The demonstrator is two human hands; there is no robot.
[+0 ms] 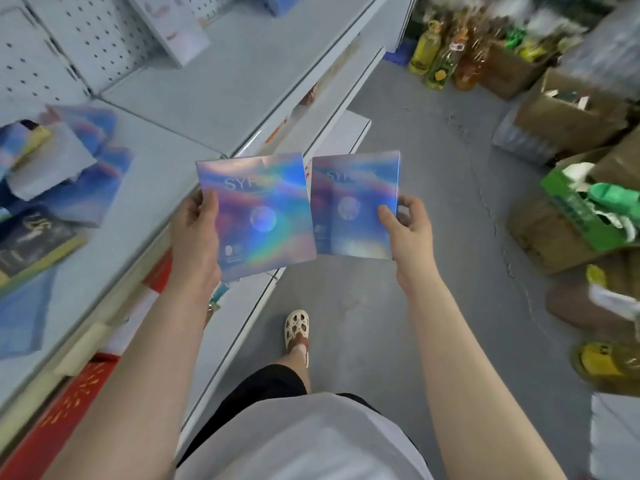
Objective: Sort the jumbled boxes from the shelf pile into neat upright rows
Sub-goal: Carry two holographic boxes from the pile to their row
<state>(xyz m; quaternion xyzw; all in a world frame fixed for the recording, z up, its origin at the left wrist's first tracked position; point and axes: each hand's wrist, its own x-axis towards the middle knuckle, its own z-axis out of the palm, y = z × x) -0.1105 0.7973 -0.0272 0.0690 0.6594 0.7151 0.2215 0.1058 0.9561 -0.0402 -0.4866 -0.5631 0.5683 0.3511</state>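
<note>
Grey shop floor (398, 306) at lower centre, white shelf (166, 174) along the left of the frame. Nearest, two bare forearms reaching forward. Left hand (195, 244) gripping the lower left edge of one iridescent box (256, 213), thumb on its face; right hand (408, 230) pinching the right edge of a second iridescent box (353, 206), thumb in front. Both held face-up, side by side, edges nearly touching, over the shelf lip at centre frame. Farther, at middle left, jumbled pile (59, 174) lying unsorted on the shelf; no neat row visible yet. Early going, judging by that: most sorting left. Cartons and bottles blurred at upper right.
</note>
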